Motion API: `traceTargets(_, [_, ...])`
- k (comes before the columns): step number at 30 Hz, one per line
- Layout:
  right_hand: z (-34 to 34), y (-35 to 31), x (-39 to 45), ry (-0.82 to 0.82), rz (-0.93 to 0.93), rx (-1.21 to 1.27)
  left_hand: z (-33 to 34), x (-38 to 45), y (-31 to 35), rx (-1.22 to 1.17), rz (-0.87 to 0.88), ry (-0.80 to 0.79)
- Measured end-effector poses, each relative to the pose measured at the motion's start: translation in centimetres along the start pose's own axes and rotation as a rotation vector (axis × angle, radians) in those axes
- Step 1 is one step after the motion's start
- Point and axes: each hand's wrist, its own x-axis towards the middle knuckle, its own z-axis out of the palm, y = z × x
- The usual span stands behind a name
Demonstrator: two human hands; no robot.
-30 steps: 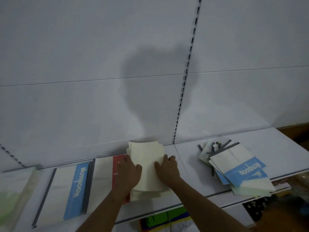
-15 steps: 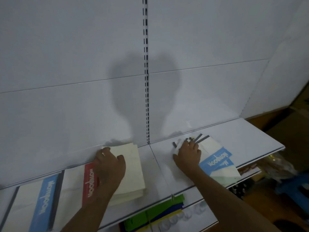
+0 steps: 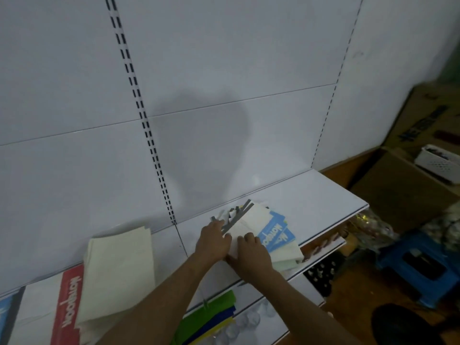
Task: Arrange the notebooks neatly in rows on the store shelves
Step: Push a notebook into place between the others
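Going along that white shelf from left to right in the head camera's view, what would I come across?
Red-banded notebook → cream notebook stack → left hand → right hand → messy pile of blue-banded notebooks → bare end of the shelf.

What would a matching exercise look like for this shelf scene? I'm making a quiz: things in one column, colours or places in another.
Things:
1. cream stack
2. messy pile
3. stool
4. red-banded notebook

Descriptions:
A. blue, on the floor
B. under both hands
C. cover hidden, left of the shelf seam
D. partly under the cream stack

Pairs: 1-C, 2-B, 3-A, 4-D
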Motion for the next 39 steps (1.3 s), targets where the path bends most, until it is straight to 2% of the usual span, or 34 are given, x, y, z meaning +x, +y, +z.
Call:
traceTargets(2, [-1.1,1.9,-0.3,0.141,0.067,0.051,1.1,0.9,0.5,0.035,-0.016,-0.063])
traceTargets(4, [-2.0,4.1,-0.6,0.189,0.197,0.019,2.0,1.7,0.8,0.133,-0.055,-0.076])
traceTargets(6, [-2.6,5.5,-1.2,0.07,0.358,0.093,2.5,2.3,1.2,0.26,-0.078,-0.084])
traceTargets(9, [-2.3,5.8,-1.5,-0.016,0.424,0.251,2.7,2.6,1.7,0.369,-0.059,-0.072])
traceTargets(13, [-2.1,4.6,-1.2,-0.006,0.566,0.502,2.2,3.2,0.9,0.291,-0.124,-0.063])
traceTargets(18, [-2.4,4.0,-0.5,0.117,0.726,0.771,1.7,2.4,-0.2,0.323,-0.104,-0.102])
traceTargets(21, [-2.2,3.5,-0.4,0.156,0.748,0.815,1.6,1.7,-1.2,0.226,-0.09,-0.147])
traceTargets(24, [-1.8,3.4,-1.0,0.187,0.669,0.855,1.4,1.4,-2.4,0.165,-0.092,-0.154])
traceTargets(28, [-1.2,2.8,-2.0,0.324,0.601,0.925,1.2,0.8,-3.1,-0.182,-0.093,-0.182])
traceTargets(32, [-1.6,2.7,-1.9,0.381,0.634,0.843,1.0,0.4,-2.2,-0.317,-0.031,-0.16])
traceTargets(34, [-1.9,3.1,-1.6,0.382,0.67,0.779,0.9,0.2,-1.4,-0.271,-0.001,-0.136])
traceTargets(37, [-2.1,3.6,-1.3,0.371,0.724,0.728,0.8,-0.1,-0.7,0.044,0.013,-0.052])
traceTargets(39, [-2.4,3.8,-1.4,0.361,0.718,0.753,0.9,-0.2,-0.4,0.05,0.06,-0.002])
